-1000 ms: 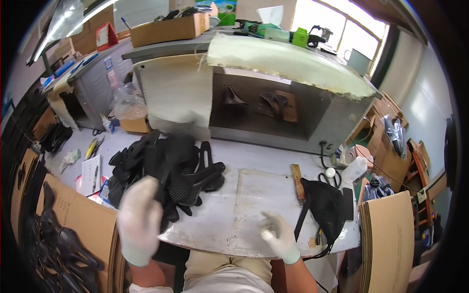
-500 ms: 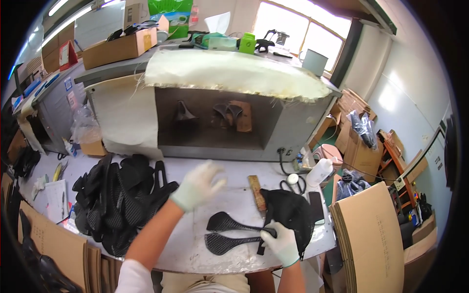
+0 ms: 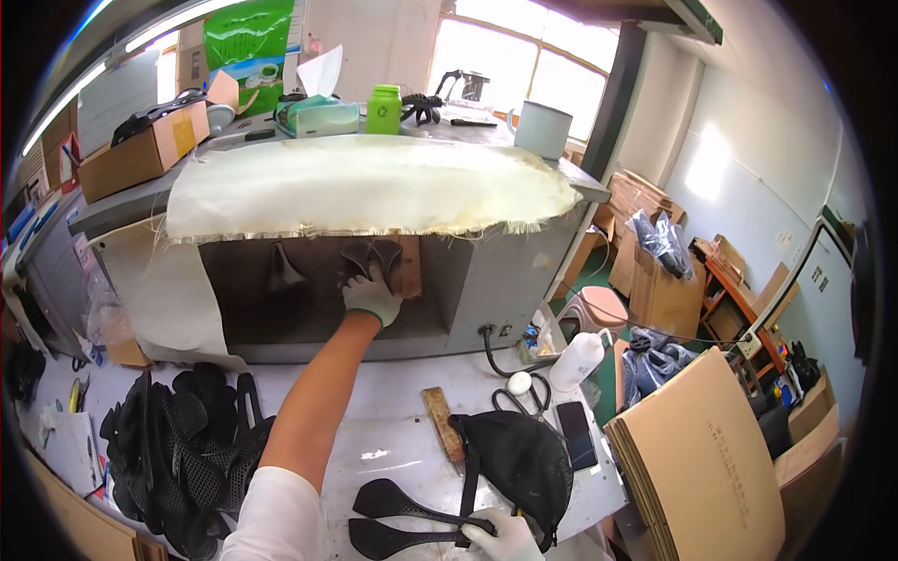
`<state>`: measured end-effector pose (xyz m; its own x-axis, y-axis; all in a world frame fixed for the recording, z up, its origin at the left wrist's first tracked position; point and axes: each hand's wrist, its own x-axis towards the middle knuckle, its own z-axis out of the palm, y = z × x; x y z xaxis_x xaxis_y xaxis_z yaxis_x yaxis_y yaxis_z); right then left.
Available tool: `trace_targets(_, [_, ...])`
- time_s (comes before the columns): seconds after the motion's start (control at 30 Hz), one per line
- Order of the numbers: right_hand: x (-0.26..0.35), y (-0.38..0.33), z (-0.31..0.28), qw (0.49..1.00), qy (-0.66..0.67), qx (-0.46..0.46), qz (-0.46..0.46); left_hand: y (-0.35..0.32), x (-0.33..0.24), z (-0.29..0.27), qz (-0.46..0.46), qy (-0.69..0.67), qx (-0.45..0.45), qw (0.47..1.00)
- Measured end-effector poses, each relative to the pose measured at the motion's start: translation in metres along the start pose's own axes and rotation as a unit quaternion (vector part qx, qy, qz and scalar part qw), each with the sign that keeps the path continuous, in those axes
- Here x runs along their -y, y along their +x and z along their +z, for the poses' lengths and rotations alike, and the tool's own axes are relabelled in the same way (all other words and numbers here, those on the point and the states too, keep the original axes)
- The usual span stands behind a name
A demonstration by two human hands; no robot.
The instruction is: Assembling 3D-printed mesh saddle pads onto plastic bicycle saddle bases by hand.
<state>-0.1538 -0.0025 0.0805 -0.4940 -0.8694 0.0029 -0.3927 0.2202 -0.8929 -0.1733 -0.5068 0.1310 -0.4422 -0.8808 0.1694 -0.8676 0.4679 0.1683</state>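
Note:
My gloved left hand (image 3: 372, 299) reaches into the grey box-like cabinet (image 3: 468, 280). Its fingers close on the lower, narrow end of a black split bicycle saddle piece (image 3: 357, 254), partly hidden behind them. Left of it inside stands another dark saddle piece (image 3: 286, 269). Near the table's front edge my gloved right hand (image 3: 505, 538) grips the narrow end of a black split saddle pad (image 3: 398, 500), its two wings pointing left. Beside that hand lies a black fabric pouch (image 3: 514, 458) with a strap.
A pile of black mesh saddle pads (image 3: 187, 449) covers the table's left side. A worn wooden strip (image 3: 440, 425), scissors (image 3: 538, 397), a white bottle (image 3: 578, 362) and a phone (image 3: 576, 435) lie right. A pale cloth (image 3: 374, 187) hangs over the opening; cardboard sheets (image 3: 702, 458) stand right.
My left hand has gone from above the table forward into the cabinet, onto the saddle piece. My right hand keeps its hold on the pad. The view has shifted.

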Motion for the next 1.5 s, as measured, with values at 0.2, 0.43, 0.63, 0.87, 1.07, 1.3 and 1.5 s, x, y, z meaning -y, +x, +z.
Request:
trace_targets(0.2, [0.001,-0.002,-0.006,0.999,-0.013,-0.009,-0.050,-0.039,-0.041,-0.030,0.046,-0.008,0.111,0.993])
trace_targets(0.43, [0.015,0.000,-0.018,0.939,0.323,-0.010,0.119,-0.091,0.020,-0.048,0.071,-0.059,-0.164,0.982])
trace_targets(0.63, [0.026,0.019,-0.037,0.879,0.422,-0.222,0.009,-0.311,0.067,-0.075,0.159,-0.135,-0.214,0.954])
trace_targets(0.87, [0.084,0.153,0.026,0.793,0.571,-0.204,0.061,-0.483,0.125,-0.072,0.047,-0.156,-0.070,0.984])
trace_targets(1.07, [0.141,0.337,0.111,0.825,0.529,-0.199,-0.001,-0.529,0.200,-0.026,-0.024,-0.243,-0.191,0.951])
trace_targets(1.3, [0.122,0.392,0.149,0.842,0.509,-0.170,0.057,-0.534,0.209,-0.035,-0.036,-0.194,-0.172,0.965])
trace_targets(1.5, [0.172,0.371,0.223,0.875,0.465,0.076,0.111,-0.529,0.212,-0.042,-0.015,-0.205,-0.186,0.961])
